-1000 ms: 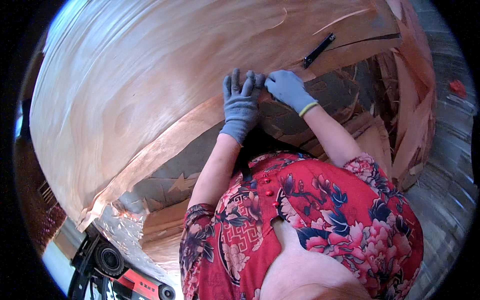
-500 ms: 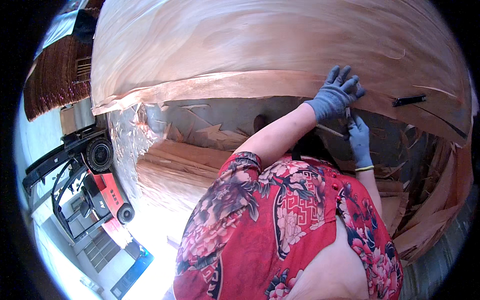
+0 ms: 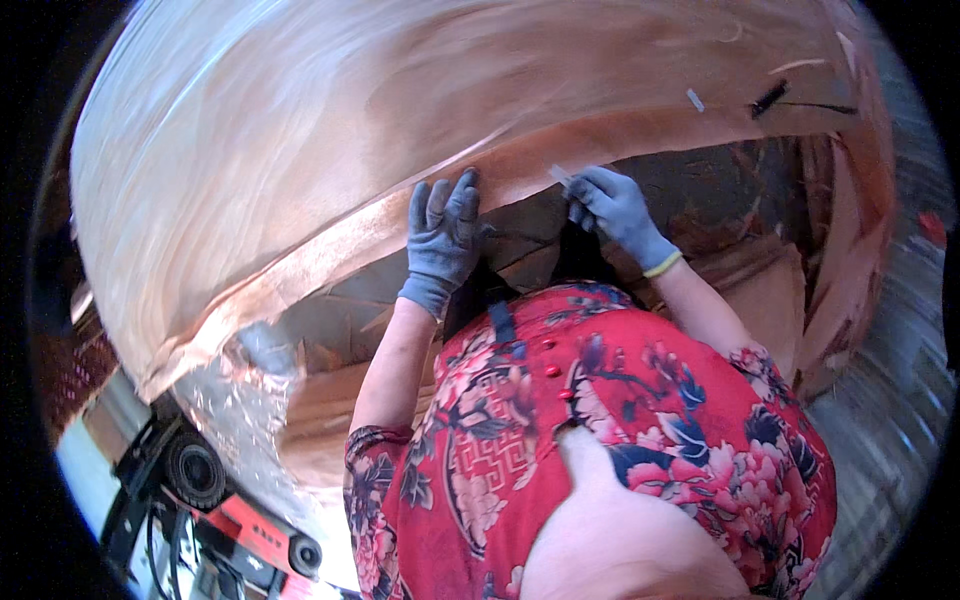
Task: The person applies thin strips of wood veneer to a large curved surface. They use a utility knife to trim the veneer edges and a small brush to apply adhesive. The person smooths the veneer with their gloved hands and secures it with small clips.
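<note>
A large pale wood veneer sheet (image 3: 400, 110) spreads before me, with a browner veneer strip (image 3: 560, 148) along its near edge. My left hand (image 3: 442, 235), in a grey-blue glove, rests at that edge, fingers stretched out and holding nothing. To its right, my right hand (image 3: 612, 210), gloved alike with a yellow cuff, pinches a small translucent whitish strip (image 3: 560, 175), its tip over the sheet's edge. A small pale piece (image 3: 695, 100) lies on the sheet farther right, near a black cutter-like tool (image 3: 768, 98).
Below the sheet's edge lie torn veneer scraps (image 3: 340, 395) and brown sheets (image 3: 760, 285). A red and black forklift (image 3: 240, 530) stands at the lower left. Grey floor (image 3: 890, 400) shows at the right.
The view has turned toward the right. My hands have moved apart: the left now lies on the edge at left, and the right has risen to the edge with the whitish strip.
</note>
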### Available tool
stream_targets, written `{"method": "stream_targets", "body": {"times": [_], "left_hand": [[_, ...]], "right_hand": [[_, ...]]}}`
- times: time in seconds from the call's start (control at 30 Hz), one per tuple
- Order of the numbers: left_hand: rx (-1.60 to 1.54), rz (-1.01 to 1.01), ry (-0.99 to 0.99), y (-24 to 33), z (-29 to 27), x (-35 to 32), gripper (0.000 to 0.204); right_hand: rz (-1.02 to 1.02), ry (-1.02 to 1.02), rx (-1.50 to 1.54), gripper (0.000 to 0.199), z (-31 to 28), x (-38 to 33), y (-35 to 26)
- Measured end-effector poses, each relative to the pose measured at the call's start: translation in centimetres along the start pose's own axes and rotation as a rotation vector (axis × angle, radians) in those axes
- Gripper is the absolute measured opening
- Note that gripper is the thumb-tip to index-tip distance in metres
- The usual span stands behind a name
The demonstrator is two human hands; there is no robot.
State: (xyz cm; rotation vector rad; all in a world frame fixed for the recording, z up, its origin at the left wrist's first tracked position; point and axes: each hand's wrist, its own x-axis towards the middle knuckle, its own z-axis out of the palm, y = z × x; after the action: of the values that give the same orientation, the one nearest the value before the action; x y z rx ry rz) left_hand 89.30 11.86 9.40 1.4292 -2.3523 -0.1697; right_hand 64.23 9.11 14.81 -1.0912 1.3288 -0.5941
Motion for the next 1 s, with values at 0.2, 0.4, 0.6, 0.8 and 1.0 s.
{"method": "stream_targets", "body": {"times": [0.2,0.4,0.6,0.8,1.0], "left_hand": [[-0.096,0.018,0.011,-2.1,0.1,-0.2,0.061],[-0.136,0.025,0.02,-3.4,0.2,-0.4,0.06],[-0.263,0.036,0.105,-2.5,0.3,0.5,0.059],[-0.099,0.08,-0.036,-1.3,1.7,4.7,0.058],[-0.096,0.047,-0.067,-1.2,3.0,5.3,0.056]], "right_hand": [[0.029,0.145,-0.079,0.016,3.9,5.2,0.0],[0.065,0.225,-0.281,0.025,6.2,6.1,-0.9],[0.198,0.273,-0.567,0.029,6.9,7.8,-3.0],[0.128,0.333,-0.886,0.044,6.2,7.7,-2.1],[0.154,0.231,-0.371,0.032,6.9,5.7,0.7]]}}
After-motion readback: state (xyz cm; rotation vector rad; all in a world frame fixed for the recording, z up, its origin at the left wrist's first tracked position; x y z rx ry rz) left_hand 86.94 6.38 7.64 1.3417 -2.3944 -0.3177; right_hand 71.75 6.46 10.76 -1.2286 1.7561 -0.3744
